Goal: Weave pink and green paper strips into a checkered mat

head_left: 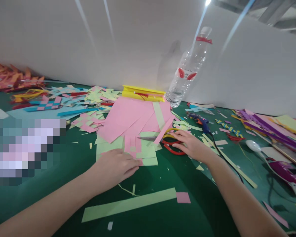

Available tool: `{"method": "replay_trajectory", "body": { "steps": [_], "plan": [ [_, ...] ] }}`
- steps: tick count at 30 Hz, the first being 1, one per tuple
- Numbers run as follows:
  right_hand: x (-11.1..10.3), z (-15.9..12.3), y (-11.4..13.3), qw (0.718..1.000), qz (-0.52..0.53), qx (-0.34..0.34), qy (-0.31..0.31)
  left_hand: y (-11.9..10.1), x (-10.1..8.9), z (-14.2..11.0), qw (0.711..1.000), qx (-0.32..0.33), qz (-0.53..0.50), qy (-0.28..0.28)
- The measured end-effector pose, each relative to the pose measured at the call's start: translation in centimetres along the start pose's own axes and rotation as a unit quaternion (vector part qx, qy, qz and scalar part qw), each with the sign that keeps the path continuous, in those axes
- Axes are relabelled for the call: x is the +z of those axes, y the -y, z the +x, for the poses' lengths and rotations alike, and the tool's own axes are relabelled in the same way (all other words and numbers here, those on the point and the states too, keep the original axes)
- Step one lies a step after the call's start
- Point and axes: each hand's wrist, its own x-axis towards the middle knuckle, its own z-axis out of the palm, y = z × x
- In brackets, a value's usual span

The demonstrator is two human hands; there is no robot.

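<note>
My left hand [119, 166] presses its closed fingers on the lower edge of a small weave of pink and light green paper strips [133, 141]. A pink strip end shows at its fingertips. Just right of the weave, my right hand [188, 144] has its fingers closed around the handle of a pair of scissors [174, 149] with yellow and red loops. The scissor blades are hidden, seemingly under paper. Pink paper sheets [128, 115] lie behind the weave. In front of me are a long light green strip [130, 204] and a pink square [183, 197].
A clear plastic bottle [187, 72] leans by the grey wall near a yellow folded piece [143, 93]. Two glue guns, blue [204, 125] and purple [286, 171], lie to the right with a cord. Paper scraps [101, 93] and orange-pink woven pieces [12, 77] are at left.
</note>
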Motion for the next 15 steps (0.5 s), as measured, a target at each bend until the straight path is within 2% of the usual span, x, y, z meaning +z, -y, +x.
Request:
{"method": "replay_trajectory", "body": {
  "steps": [8, 15],
  "plan": [
    [1.0, 0.2, -0.1, 0.999, -0.011, 0.012, -0.047, 0.0, 0.1, 0.0, 1.0, -0.002, 0.007, 0.001],
    [1.1, 0.2, 0.4, 0.992, -0.029, 0.024, -0.124, -0.1, 0.0, -0.1, 1.0, -0.007, -0.004, -0.001]
  ]
}}
